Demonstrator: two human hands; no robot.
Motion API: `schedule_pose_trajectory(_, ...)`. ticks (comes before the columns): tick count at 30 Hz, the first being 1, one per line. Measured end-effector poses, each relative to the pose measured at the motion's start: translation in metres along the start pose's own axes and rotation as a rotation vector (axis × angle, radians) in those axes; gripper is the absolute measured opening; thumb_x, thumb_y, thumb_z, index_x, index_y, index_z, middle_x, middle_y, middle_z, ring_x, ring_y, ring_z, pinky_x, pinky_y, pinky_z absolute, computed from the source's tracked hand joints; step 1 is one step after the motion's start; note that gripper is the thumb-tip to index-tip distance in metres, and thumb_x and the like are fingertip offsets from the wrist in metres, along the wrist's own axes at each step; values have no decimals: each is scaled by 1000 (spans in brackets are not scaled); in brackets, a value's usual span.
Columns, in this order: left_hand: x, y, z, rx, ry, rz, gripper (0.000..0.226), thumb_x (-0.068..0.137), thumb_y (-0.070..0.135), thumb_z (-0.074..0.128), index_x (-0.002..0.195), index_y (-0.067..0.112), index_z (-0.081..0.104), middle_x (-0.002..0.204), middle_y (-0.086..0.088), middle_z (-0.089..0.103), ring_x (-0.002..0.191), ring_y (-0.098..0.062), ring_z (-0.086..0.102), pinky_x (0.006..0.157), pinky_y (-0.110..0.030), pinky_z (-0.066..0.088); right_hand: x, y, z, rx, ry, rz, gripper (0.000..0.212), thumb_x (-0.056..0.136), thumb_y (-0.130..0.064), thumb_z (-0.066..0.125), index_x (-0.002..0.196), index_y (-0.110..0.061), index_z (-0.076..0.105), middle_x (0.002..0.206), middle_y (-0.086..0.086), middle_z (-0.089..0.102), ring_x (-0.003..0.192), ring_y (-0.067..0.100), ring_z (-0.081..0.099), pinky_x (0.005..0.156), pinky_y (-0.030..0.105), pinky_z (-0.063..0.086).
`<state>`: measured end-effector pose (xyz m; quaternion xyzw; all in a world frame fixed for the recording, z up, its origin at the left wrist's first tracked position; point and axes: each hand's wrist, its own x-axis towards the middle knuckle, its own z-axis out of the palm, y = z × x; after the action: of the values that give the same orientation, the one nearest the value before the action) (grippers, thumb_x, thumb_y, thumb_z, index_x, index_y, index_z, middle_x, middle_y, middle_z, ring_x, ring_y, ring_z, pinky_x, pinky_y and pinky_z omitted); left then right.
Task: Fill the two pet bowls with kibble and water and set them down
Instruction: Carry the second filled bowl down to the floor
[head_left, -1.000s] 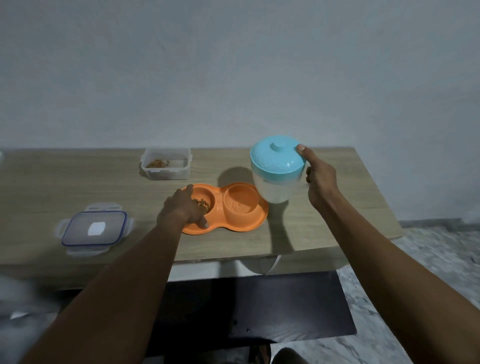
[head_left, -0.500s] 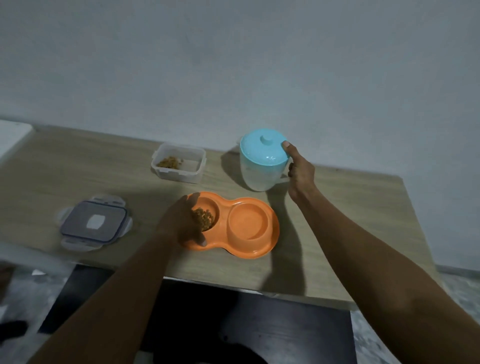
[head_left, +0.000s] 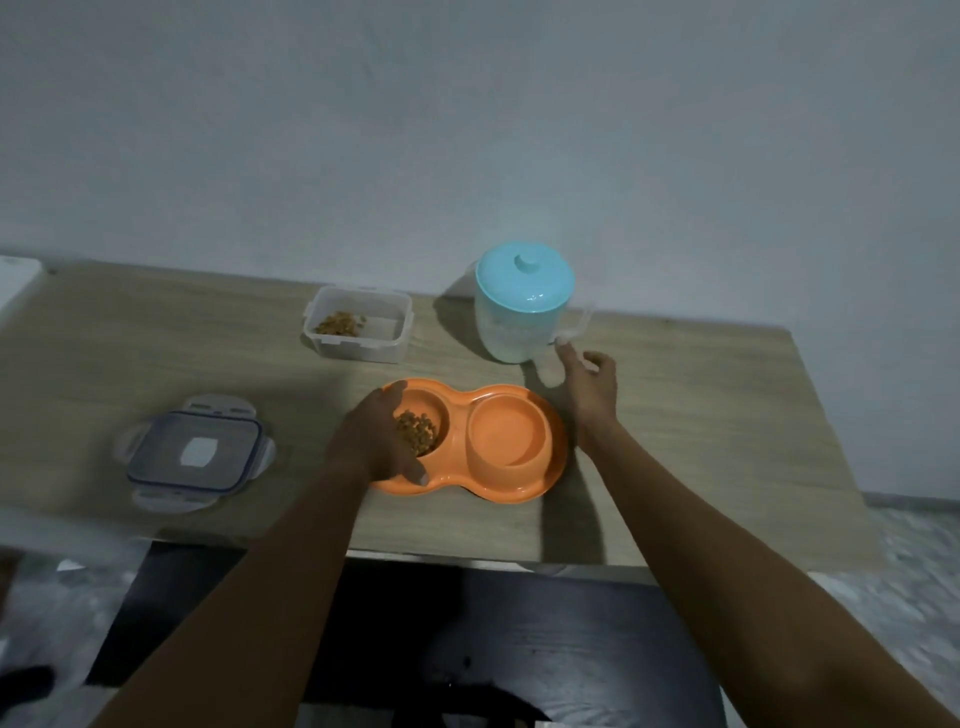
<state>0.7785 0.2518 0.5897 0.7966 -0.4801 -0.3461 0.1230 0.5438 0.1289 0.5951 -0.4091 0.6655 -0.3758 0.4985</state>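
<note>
A pale grey wall (head_left: 467, 130) fills the upper half of the frame, and below it a long light-wood table (head_left: 701, 415) runs across the middle. Under the table's near edge, at the bottom centre, sits a dark flat surface (head_left: 467, 623). Two bare forearms reach up from the bottom corners. At the centre of the frame lies the orange plastic double pet bowl (head_left: 506, 486), flat on the table; its left well holds brown kibble (head_left: 417, 439), and its right well (head_left: 509, 434) looks glossy, though whether it holds water cannot be told. The left hand (head_left: 371, 441) grips the bowl's left rim, fingers curled over the far edge and thumb pressed on the near lip. Up and to the right of centre stands a translucent white plastic jug with a round sky-blue knobbed lid (head_left: 524, 306), upright on the table with its handle pointing right. The right hand (head_left: 589, 387) hovers just below that handle, loosely open with fingers curled, holding nothing. Left of the jug sits a clear rectangular plastic container (head_left: 358, 332), lidless, with a little kibble in one corner. At centre left lies its clear snap-lock lid with a blue seal (head_left: 195, 449), flat on the table.
</note>
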Motion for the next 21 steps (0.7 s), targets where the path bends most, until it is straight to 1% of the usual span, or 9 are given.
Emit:
schedule_pose_trajectory(3,-5,-4,-2,14,-4,31,145,35,35,96,156,31,16,161,-1,26,144,-27,31,111,-47,36,-32,42,-13,-229,52,-77,53,94,-47,66,131,-9,62,126,10,65,112,25,62,93,35,48)
schedule_pose_trajectory(6,-9,-8,-3,54,-24,37,145,37,47,93,155,40,9,165,1,14,148,-30,24,112,-51,34,-64,63,-21,-285,74,-130,38,100,-38,58,112,-6,71,109,11,72,104,28,66,82,32,45)
schedule_pose_trajectory(8,-11,-11,-2,-9,-27,18,140,41,62,88,155,41,9,166,0,7,149,-30,20,115,-52,31,-79,69,-22,-283,63,-115,38,101,-38,55,103,-5,72,102,10,72,98,29,66,78,33,44)
schedule_pose_trajectory(9,-13,-12,-2,-72,10,1,135,44,70,82,155,38,13,166,-1,10,149,-29,22,115,-51,31,-85,69,-22,-278,57,-89,40,102,-38,54,108,-3,72,103,6,71,98,27,64,80,33,43)
schedule_pose_trajectory(11,-18,-15,-2,-185,152,-57,117,56,77,70,154,30,26,161,-4,27,144,-29,33,112,-50,35,-93,66,-20,-280,46,-31,40,102,-37,55,118,-3,69,103,4,65,96,22,58,83,32,40)
schedule_pose_trajectory(13,-24,-22,-2,-227,264,-87,88,72,66,62,147,24,42,148,-8,49,133,-33,48,106,-48,42,-95,65,-18,-279,37,1,39,102,-36,57,121,-4,68,103,6,64,95,21,55,83,32,41)
schedule_pose_trajectory(16,-29,-29,-3,-264,256,-82,52,85,45,57,134,29,59,131,-11,64,116,-36,58,98,-46,48,-97,61,-15,-258,25,21,40,100,-37,61,122,-5,68,103,6,64,97,22,56,85,34,44)
schedule_pose_trajectory(19,-30,-30,-11,-306,192,-108,52,83,45,57,134,36,58,129,-6,65,113,-34,60,98,-44,49,-97,60,-16,-233,23,36,36,97,-38,64,113,-6,72,109,12,71,99,26,61,92,40,51)
schedule_pose_trajectory(21,-29,-29,-13,-314,181,-118,53,82,45,57,134,37,58,129,-5,66,113,-33,60,99,-44,48,-97,60,-18,-223,27,44,37,95,-38,67,113,-6,73,107,10,71,104,28,64,96,43,53)
